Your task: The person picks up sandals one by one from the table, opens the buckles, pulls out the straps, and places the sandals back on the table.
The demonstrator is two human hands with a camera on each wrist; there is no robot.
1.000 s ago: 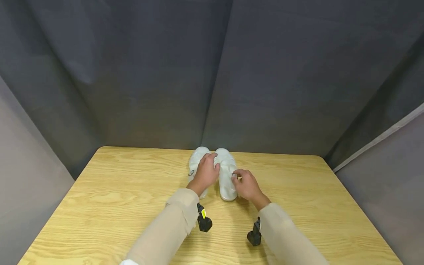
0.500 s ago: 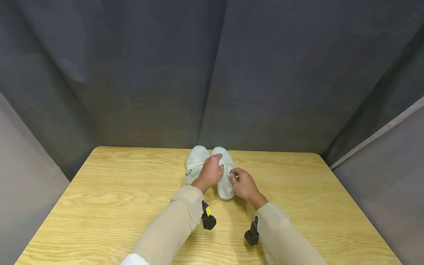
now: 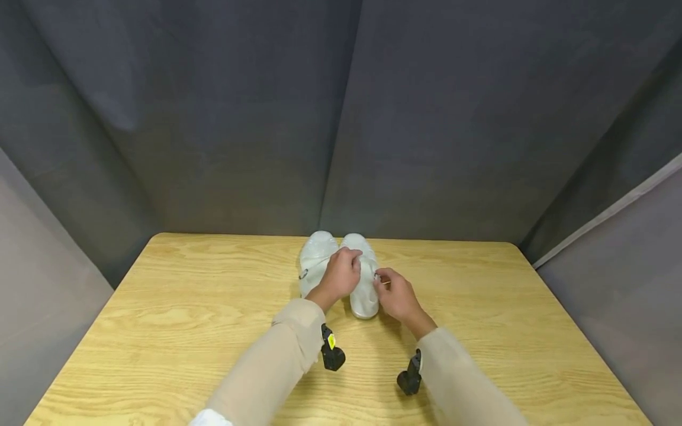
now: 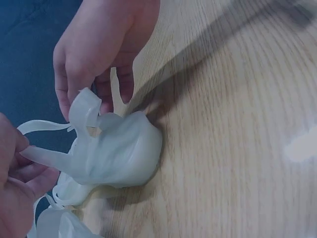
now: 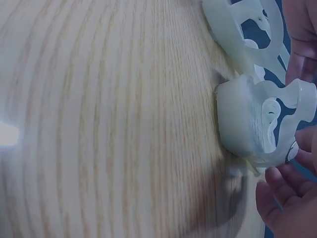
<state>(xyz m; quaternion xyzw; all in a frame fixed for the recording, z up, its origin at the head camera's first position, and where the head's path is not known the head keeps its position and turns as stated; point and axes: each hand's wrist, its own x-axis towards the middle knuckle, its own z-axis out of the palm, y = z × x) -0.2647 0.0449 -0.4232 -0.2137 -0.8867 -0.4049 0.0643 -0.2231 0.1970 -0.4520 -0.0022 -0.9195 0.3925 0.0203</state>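
Two whitish translucent jelly sandals lie side by side at the far edge, the left sandal (image 3: 315,254) and the right sandal (image 3: 364,299). My left hand (image 3: 343,273) reaches over to the right sandal and pinches one of its straps (image 4: 49,157) between thumb and fingers. At the outer side of the same sandal, my right hand (image 3: 396,296) pinches the strap by a small metal buckle (image 5: 292,151). A pale strap end (image 4: 116,91) sticks out past the right hand's fingers in the left wrist view. Another buckle (image 3: 303,274) shows on the left sandal.
The sandals stand on a light wood-grain table (image 3: 186,331), toes close to its back edge. A dark grey curtain (image 3: 240,118) hangs right behind. Paler panels (image 3: 42,236) rise at both sides. Black wrist cameras (image 3: 333,358) hang under the sleeves.
My left hand has moved right, off the inner edge of the left sandal and onto the right sandal's straps. The right hand stays at the buckle side with only small shifts.
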